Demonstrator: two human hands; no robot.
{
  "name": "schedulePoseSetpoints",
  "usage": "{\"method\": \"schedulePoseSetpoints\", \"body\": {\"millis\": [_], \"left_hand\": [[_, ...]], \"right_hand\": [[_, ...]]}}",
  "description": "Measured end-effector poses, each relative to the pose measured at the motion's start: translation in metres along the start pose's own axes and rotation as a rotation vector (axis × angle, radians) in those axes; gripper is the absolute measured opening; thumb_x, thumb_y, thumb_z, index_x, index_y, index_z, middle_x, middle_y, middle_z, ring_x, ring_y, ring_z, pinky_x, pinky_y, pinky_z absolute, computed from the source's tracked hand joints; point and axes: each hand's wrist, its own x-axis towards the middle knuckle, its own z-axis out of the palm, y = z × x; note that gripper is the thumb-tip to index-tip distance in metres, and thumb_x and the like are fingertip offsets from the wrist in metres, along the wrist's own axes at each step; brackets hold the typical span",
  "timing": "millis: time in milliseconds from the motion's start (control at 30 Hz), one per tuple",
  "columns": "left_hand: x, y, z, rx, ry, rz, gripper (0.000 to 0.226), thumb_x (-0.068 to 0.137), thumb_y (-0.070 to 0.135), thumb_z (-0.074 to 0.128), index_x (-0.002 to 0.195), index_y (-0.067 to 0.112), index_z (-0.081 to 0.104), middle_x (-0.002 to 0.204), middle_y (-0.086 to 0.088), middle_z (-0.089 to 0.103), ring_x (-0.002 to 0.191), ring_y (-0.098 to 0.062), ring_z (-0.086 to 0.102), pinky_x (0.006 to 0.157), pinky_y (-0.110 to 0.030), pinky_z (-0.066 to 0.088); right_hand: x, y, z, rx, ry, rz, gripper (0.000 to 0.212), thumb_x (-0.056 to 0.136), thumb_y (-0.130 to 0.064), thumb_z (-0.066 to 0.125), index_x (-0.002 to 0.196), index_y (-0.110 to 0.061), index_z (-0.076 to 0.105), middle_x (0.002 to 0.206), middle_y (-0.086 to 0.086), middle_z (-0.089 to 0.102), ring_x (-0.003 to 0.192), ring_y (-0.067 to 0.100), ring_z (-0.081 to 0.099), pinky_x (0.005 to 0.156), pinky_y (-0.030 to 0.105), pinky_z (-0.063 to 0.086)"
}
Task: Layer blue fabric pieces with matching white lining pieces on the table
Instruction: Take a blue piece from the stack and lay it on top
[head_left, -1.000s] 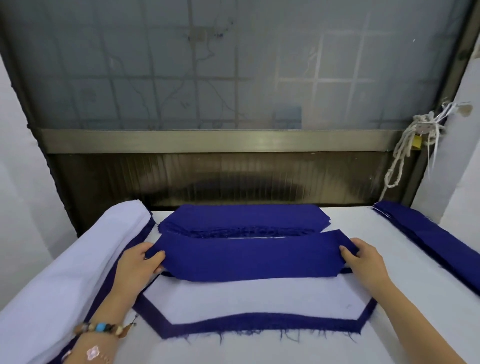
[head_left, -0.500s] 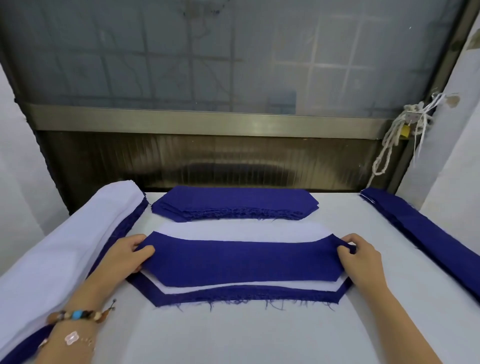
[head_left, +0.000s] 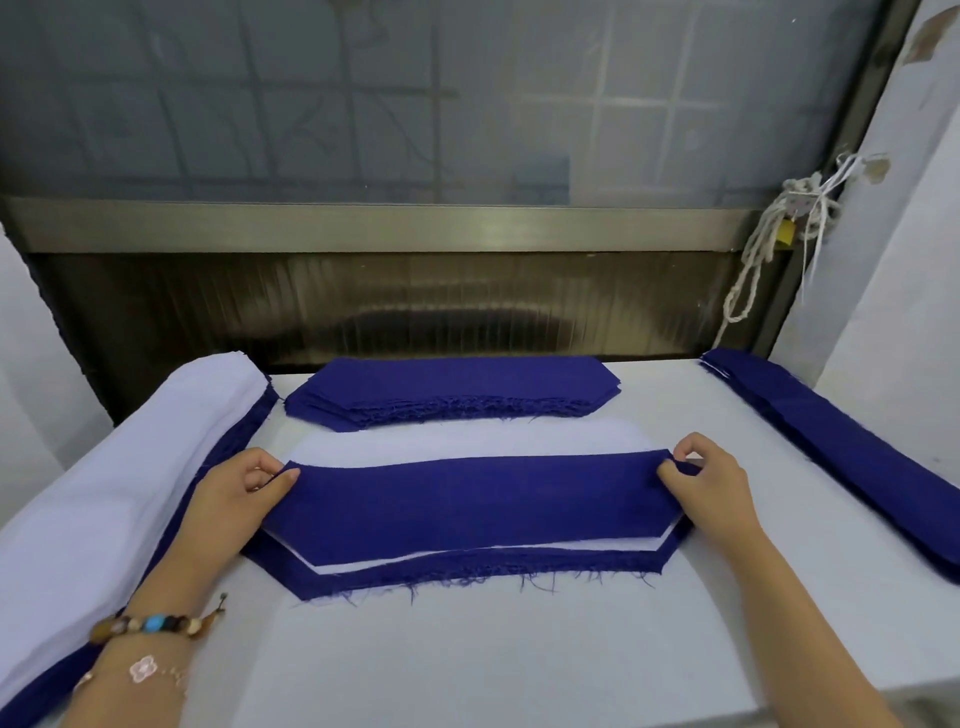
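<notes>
Left hand (head_left: 236, 488) and right hand (head_left: 709, 480) pinching ends of long dark-blue fabric piece (head_left: 478, 499), over white lining piece (head_left: 467, 441), white table (head_left: 467, 654)

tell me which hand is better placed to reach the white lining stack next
Left, probably: the left hand pinches the blue piece beside the white lining stack; the right hand holds its far end.
</notes>
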Motion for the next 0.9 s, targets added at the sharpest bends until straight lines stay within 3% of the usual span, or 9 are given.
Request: {"method": "schedulePoseSetpoints", "body": {"millis": [133,267,367,467,600,767,900], "left_hand": [[0.001,0.0,-0.005,-0.004,-0.064,-0.012,0.015,0.09,0.021,0.066,0.08,0.011,0.061,0.061,-0.007,0.069,0.061,-0.022,0.061,0.056,-0.029,0.047],[0.001,-0.004,-0.003,0.148,-0.15,0.072,0.009,0.089,0.014,0.067,0.082,0.018,0.063,0.055,-0.009,0.062,0.063,-0.031,0.061,0.061,-0.026,0.046],[0.0,-0.006,-0.002,0.195,-0.146,0.138,0.018,0.087,0.01,0.068,0.092,0.026,0.062,0.054,-0.009,0.055,0.05,-0.014,0.049,0.049,-0.011,0.038],[0.0,-0.009,-0.003,0.189,-0.154,0.149,0.033,0.085,0.005,0.067,0.104,0.03,0.057,0.061,-0.011,0.055,0.053,-0.011,0.05,0.05,-0.008,0.041],[0.0,-0.01,-0.003,0.218,-0.18,0.147,0.037,0.084,0.001,0.067,0.103,0.033,0.059,0.063,-0.01,0.053,0.054,-0.01,0.048,0.053,-0.009,0.043],[-0.001,-0.008,-0.003,0.236,-0.184,0.167,0.034,0.083,-0.001,0.066,0.097,0.03,0.063,0.063,-0.01,0.052,0.055,-0.013,0.048,0.051,-0.011,0.042],[-0.003,-0.005,-0.004,0.239,-0.181,0.2,0.041,0.079,-0.009,0.063,0.091,0.03,0.066,0.06,-0.003,0.04,0.051,-0.006,0.039,0.049,-0.011,0.036]], "right_hand": [[0.001,-0.001,-0.005,-0.016,-0.042,-0.001,0.015,0.081,-0.01,0.058,0.073,-0.019,0.048,0.072,0.003,0.06,0.064,0.02,0.051,0.055,0.031,0.039],[-0.002,0.001,-0.005,-0.149,-0.154,-0.051,0.017,0.082,-0.014,0.056,0.075,-0.023,0.045,0.074,0.002,0.064,0.066,0.021,0.052,0.057,0.032,0.042],[-0.004,0.002,-0.005,-0.226,-0.195,-0.073,0.016,0.084,-0.022,0.058,0.084,-0.029,0.043,0.075,-0.002,0.066,0.066,0.021,0.056,0.06,0.036,0.046],[-0.004,0.002,-0.007,-0.238,-0.176,-0.112,0.02,0.086,-0.021,0.056,0.095,-0.034,0.043,0.065,0.003,0.062,0.064,0.024,0.057,0.062,0.039,0.048],[-0.004,0.003,-0.007,-0.284,-0.206,-0.131,0.031,0.086,-0.013,0.053,0.101,-0.038,0.043,0.061,0.002,0.058,0.063,0.019,0.055,0.06,0.034,0.047],[-0.003,0.005,-0.005,-0.319,-0.214,-0.123,0.027,0.088,-0.013,0.053,0.102,-0.036,0.048,0.066,-0.004,0.057,0.066,0.014,0.057,0.056,0.024,0.043],[-0.003,0.004,-0.005,-0.344,-0.185,-0.117,0.022,0.086,-0.014,0.054,0.092,-0.036,0.053,0.07,-0.007,0.057,0.071,0.012,0.056,0.059,0.024,0.043]]}}
